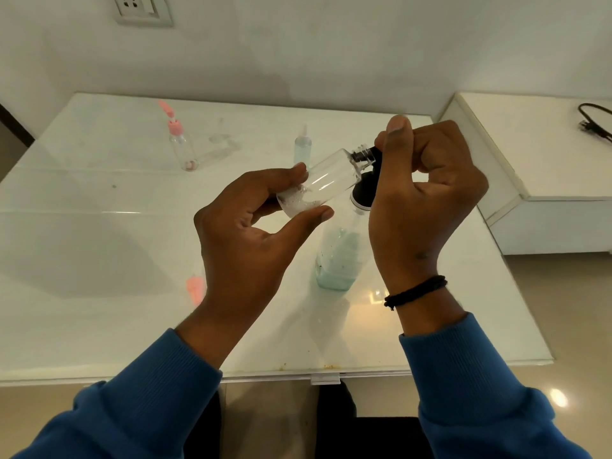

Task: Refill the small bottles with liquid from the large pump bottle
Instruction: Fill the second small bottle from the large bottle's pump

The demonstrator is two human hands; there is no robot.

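Observation:
My left hand (251, 233) pinches a small clear bottle (326, 180) near its base, tilted with its open threaded neck up and to the right. A little foamy liquid sits in its bottom. The neck meets the black nozzle of the large pump bottle (337, 256), which stands on the white table (99, 293) and holds pale blue-green liquid low down. My right hand (427, 193) curls over the black pump head, thumb on top.
Farther back stand a small clear bottle with a pink flip cap (180, 140) and a small bottle of pale blue liquid (302, 149). A pink cap (194, 288) lies left of my left wrist. A white cabinet (546, 173) with a black cable adjoins the table's right side.

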